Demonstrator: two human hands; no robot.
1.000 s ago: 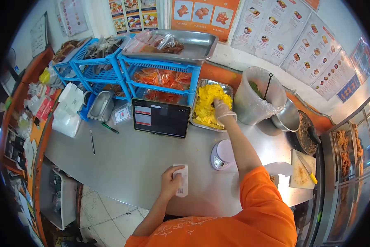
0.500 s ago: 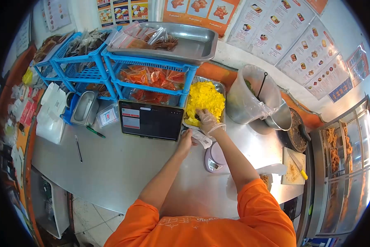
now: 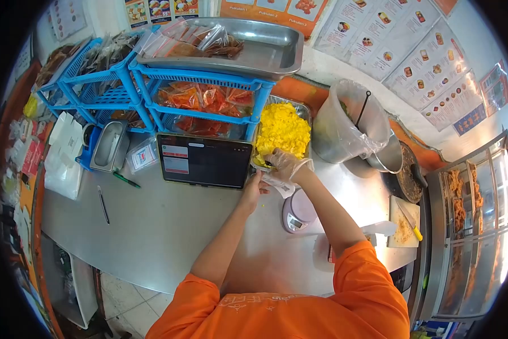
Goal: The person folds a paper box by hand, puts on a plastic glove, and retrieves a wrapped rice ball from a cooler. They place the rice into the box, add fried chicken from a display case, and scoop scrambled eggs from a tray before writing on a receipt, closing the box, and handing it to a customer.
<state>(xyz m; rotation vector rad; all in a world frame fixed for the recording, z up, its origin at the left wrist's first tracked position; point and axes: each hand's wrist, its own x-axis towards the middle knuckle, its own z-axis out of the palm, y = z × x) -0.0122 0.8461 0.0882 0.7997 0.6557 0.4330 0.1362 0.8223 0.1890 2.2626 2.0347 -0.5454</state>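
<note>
A metal tray (image 3: 308, 116) holds a heap of yellow food that looks like scrambled egg (image 3: 285, 127). My right hand (image 3: 288, 164), in a clear plastic glove, is closed at the tray's near edge, just above the bag. A small dark piece shows at its fingers; what it belongs to is hidden. Bare and closed, my left hand (image 3: 254, 192) grips a small clear plastic bag (image 3: 279, 185) just in front of the tray. Close by on the right stands a lilac kitchen scale (image 3: 299, 210). A tablet (image 3: 206, 161) leans left of my left hand.
Blue racks (image 3: 208, 110) with bagged food stand behind the tablet. A plastic-lined bucket (image 3: 338, 127) is right of the tray. Further right are a stone mortar (image 3: 407, 175), a cutting board (image 3: 398, 234) with a yellow-handled knife (image 3: 410, 220), and a glass display case (image 3: 474, 226).
My right hand has drawn back from the egg to the tray's near edge, closer to the bag. My left hand has shifted slightly, still holding the bag. The whole view has tilted slightly.
</note>
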